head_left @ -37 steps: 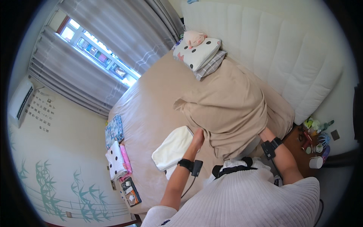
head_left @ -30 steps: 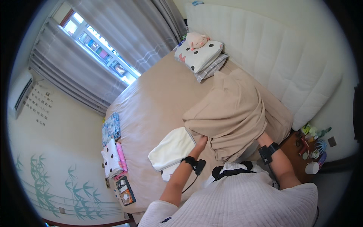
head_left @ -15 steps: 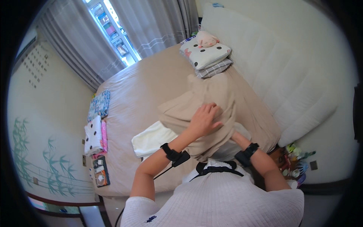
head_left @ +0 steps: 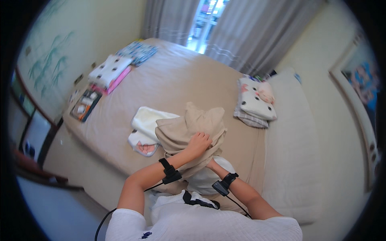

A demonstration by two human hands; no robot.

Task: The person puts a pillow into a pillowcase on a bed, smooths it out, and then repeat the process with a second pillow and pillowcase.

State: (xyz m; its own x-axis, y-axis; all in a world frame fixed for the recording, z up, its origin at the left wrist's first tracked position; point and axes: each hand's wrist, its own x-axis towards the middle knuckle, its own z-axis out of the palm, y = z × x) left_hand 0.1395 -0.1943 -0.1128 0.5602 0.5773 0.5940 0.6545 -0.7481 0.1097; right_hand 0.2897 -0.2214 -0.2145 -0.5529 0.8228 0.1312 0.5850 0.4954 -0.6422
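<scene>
A bunched beige cloth [head_left: 193, 124] rises in loose folds in front of me on the bed. My left hand [head_left: 200, 143] lies on top of it, fingers curled into the fabric. My right hand [head_left: 210, 162] reaches under the cloth's near right side, and its fingers are hidden. Below the cloth, close to my body, a pale whitish bulk [head_left: 211, 180] shows, partly covered. Left of the cloth rests a white folded fabric piece [head_left: 148, 120] with a pink-printed part at its near end.
Beige sheet covers the bed [head_left: 189, 86]. At right, a spotted white pillow [head_left: 255, 100] with a pink plush toy [head_left: 266, 93] sits against the padded headboard [head_left: 293, 152]. Along the left edge lie a folded spotted blanket [head_left: 110, 70], blue patterned fabric [head_left: 138, 52] and a dark tray [head_left: 85, 105].
My view has swung to the right. My left hand has gone from spread fingers over the cloth to fingers curled into it. The cloth is gathered higher; my right hand remains beneath it.
</scene>
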